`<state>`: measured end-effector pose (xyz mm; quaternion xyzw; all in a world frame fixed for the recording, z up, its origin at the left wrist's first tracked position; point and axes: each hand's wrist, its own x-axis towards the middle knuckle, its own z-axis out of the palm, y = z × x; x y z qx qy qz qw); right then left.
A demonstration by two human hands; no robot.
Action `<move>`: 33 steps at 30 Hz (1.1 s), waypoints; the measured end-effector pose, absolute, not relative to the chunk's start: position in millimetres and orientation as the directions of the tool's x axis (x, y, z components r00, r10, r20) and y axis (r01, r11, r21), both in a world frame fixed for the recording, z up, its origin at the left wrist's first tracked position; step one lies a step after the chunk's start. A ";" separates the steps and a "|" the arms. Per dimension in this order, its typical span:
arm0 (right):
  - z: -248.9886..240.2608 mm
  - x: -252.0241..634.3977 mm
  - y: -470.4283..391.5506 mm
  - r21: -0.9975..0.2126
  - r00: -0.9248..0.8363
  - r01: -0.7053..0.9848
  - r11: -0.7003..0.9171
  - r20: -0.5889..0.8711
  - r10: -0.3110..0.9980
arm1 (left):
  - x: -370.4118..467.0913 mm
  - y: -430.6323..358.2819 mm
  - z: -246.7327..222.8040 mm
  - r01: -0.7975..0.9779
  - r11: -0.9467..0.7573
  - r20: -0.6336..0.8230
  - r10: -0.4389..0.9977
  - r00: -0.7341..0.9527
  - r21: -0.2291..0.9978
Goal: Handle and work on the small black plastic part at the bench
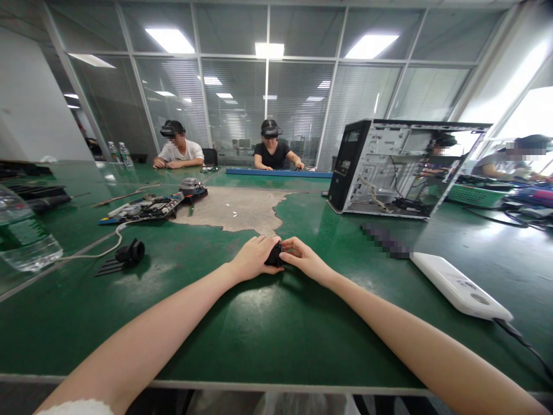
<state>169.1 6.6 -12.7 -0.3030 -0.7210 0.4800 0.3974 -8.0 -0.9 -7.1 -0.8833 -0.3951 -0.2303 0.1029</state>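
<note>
Out over the green table, my left hand [254, 257] is wrapped round a small black part [273, 255], whose exact kind I cannot make out. My right hand [302, 257] pinches the same part from its right side with thumb and fingertips. Much of the part is hidden behind the fingers. To the left lies another black part [129, 252] with a round opening and several thin prongs. Beyond it sit a circuit board [149, 207] and a round cooler-like piece [193, 187].
An open computer case [345, 167] stands at the right rear. A white power bank [460, 285] with a cable lies at right; a water bottle [26, 236] stands at left. Green tabletop [242, 346] has a worn patch [242, 204]. Several people sit around the table.
</note>
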 end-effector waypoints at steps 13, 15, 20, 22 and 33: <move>-11.1 168.9 5.9 -0.919 -0.520 0.014 0.394 0.330 0.788 | -8.5 0.0 -8.6 0.747 -0.664 0.490 0.647 0.584 -0.014; -12.1 168.2 5.8 -0.922 -0.505 0.021 0.387 0.325 0.800 | -8.4 -0.1 -8.5 0.748 -0.664 0.489 0.647 0.585 -0.015; -12.8 169.5 6.3 -0.947 -0.474 0.077 0.312 0.241 0.847 | -8.0 -0.5 -7.4 0.741 -0.672 0.491 0.642 0.589 -0.011; -12.0 170.2 6.2 -0.945 -0.503 0.066 0.322 0.247 0.828 | -7.9 -0.6 -7.2 0.743 -0.669 0.491 0.646 0.585 -0.005; -10.9 169.9 5.0 -0.924 -0.529 -0.009 0.381 0.328 0.783 | -7.9 0.0 -8.4 0.743 -0.669 0.490 0.644 0.587 -0.010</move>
